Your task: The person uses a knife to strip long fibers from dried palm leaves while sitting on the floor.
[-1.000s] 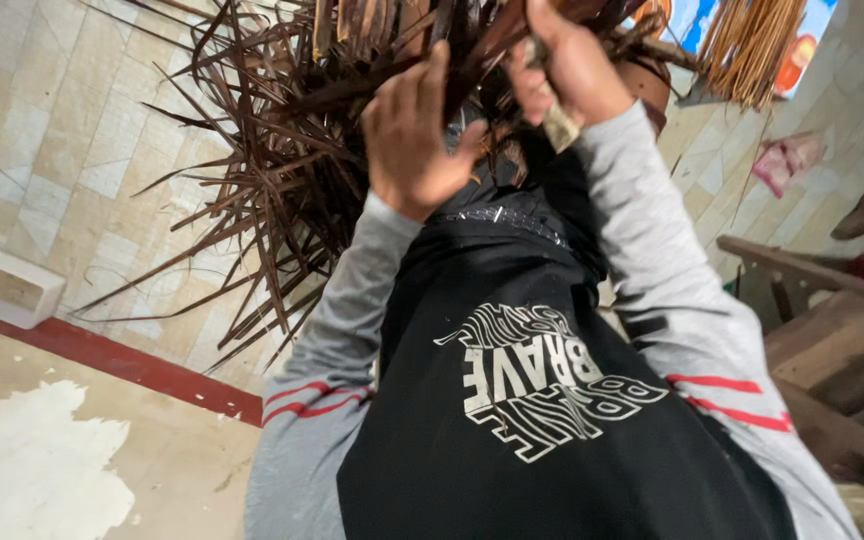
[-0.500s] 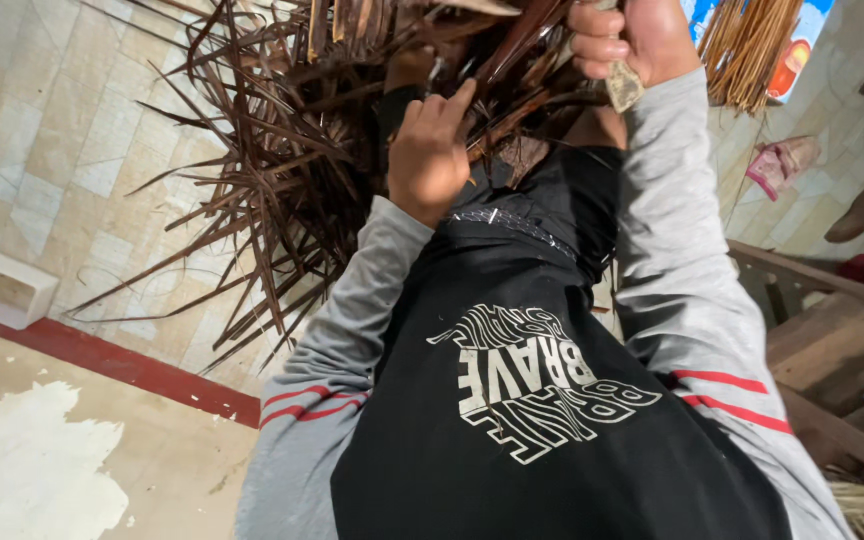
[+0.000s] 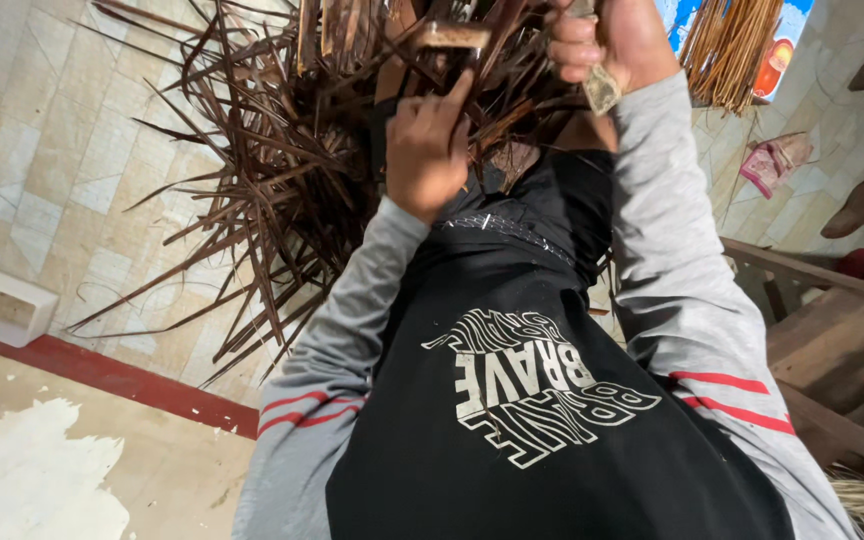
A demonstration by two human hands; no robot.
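My right hand [image 3: 617, 40] is cut off by the top edge; the small blade [image 3: 601, 88] under my fist shows only its tip. My left hand's [image 3: 430, 150] fingertips vanish among the dark brown strips [image 3: 282, 170], whose upper ends also run off frame.

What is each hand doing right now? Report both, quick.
Left hand: grip closed among the dark brown dried strips, pinching some.
Right hand: grip closed in a fist around a small pale object; its kind cannot be told.
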